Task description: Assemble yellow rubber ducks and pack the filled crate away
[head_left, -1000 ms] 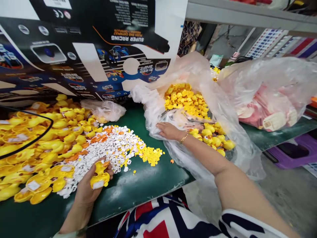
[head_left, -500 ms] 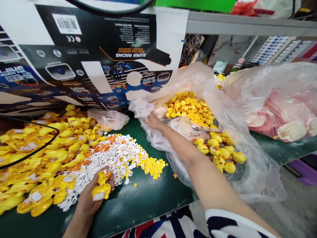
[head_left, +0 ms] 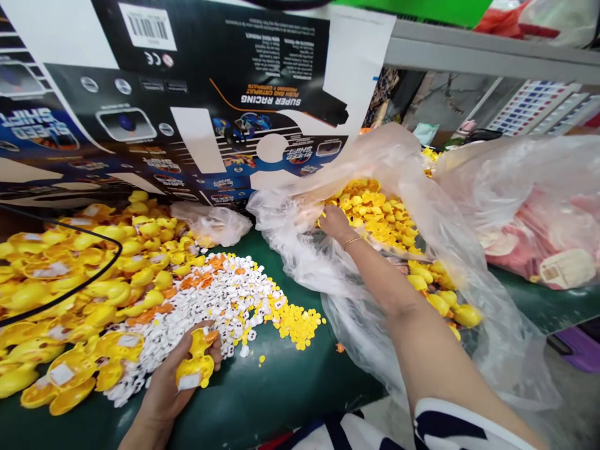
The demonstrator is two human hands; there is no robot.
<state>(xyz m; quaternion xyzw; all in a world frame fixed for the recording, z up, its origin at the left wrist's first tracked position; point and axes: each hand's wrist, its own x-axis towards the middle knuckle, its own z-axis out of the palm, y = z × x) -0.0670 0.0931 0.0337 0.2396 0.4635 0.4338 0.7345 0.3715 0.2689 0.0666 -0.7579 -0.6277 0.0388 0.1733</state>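
My left hand [head_left: 164, 378] is closed around a yellow duck shell half [head_left: 194, 365], its hollow side up, with an orange beak and a white patch inside. It is held low over the edge of a heap of small white parts [head_left: 178, 334]. My right hand [head_left: 335, 222] reaches into an opened clear plastic bag [head_left: 300, 244], beside a pile of yellow duck parts [head_left: 379, 212]. Its fingers are curled, with a bit of yellow at their tips; what they hold is mostly hidden. Nearer in the bag lie several rounded yellow duck pieces [head_left: 440, 294].
Many yellow duck shells [head_left: 103, 250] are heaped at the left, under a black cord [head_left: 89, 281]. Small yellow discs [head_left: 300, 325] lie on the green table [head_left: 262, 400]. A printed cardboard sheet [head_left: 197, 81] stands behind. At right is a bag of pink parts [head_left: 529, 231].
My right hand has moved from the bag's left edge further in, to the yellow parts, and its fingers have curled. My left hand still holds the shell half. The view has shifted slightly.
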